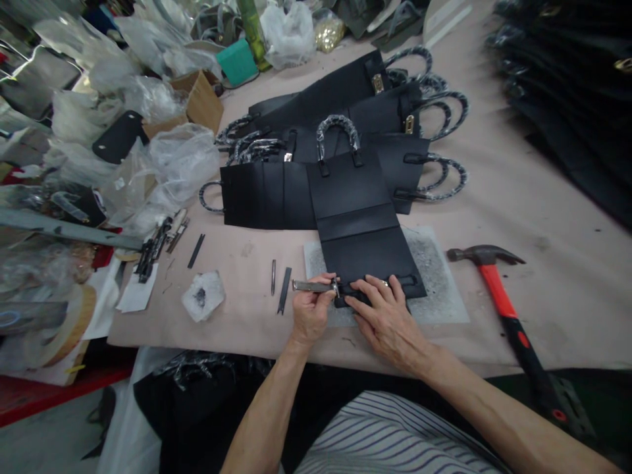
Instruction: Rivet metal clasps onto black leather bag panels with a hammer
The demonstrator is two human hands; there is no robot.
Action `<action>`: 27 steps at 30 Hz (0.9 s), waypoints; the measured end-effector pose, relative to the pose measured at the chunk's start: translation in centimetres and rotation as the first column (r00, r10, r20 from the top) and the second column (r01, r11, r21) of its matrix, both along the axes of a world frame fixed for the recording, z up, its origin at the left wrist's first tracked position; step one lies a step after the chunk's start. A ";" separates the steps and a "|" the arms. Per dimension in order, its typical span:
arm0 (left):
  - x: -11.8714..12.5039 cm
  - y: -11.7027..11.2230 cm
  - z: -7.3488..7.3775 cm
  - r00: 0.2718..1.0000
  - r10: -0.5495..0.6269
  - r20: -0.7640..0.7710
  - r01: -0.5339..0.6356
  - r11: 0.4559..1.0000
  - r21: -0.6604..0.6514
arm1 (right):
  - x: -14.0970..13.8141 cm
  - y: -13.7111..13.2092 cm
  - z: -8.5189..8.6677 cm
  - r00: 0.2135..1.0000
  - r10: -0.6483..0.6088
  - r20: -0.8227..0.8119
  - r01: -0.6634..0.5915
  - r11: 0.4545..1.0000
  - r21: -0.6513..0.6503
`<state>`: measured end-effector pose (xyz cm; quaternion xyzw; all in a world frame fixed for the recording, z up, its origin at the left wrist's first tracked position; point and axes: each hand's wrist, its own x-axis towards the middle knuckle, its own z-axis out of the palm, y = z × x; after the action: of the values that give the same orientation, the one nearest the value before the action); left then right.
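Pinching metal tool (310, 286), left hand (309, 311) grip closed, right hand (389, 319) spread flat on black bag panel (368, 253)

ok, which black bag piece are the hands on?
The nearest piece, alone on the grey pad; right hand presses its near edge, left hand holds a metal tool there.

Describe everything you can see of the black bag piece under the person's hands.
The black bag piece is a long flat panel of matte, leather-looking material with crosswise folds, lying unfolded. Its near end rests on a grey pad; its far end, bearing an arched handle in clear wrap, overlaps other black bags. The right hand presses flat on the near edge, where the left hand holds a metal tool against it.
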<state>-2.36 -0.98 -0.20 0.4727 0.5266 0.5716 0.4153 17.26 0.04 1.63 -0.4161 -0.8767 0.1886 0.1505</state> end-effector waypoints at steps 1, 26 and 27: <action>0.0 0.0 0.0 1.000 0.001 0.004 -0.001 1.000 -0.003 | 0.0 0.0 0.1 1.000 -0.003 -0.005 0.003 1.000 -0.004; 0.0 0.2 -0.2 1.000 0.000 0.012 0.000 1.000 -0.029 | -0.1 0.4 0.4 0.999 0.024 0.022 -0.024 1.000 -0.008; 0.0 0.2 -0.2 1.000 0.004 0.021 -0.003 1.000 -0.030 | -0.2 0.4 0.5 1.000 0.019 0.020 -0.019 1.000 -0.014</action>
<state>-2.37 -0.76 -0.36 0.4597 0.5315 0.5693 0.4267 17.10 0.45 2.10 -0.4105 -0.8808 0.1920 0.1371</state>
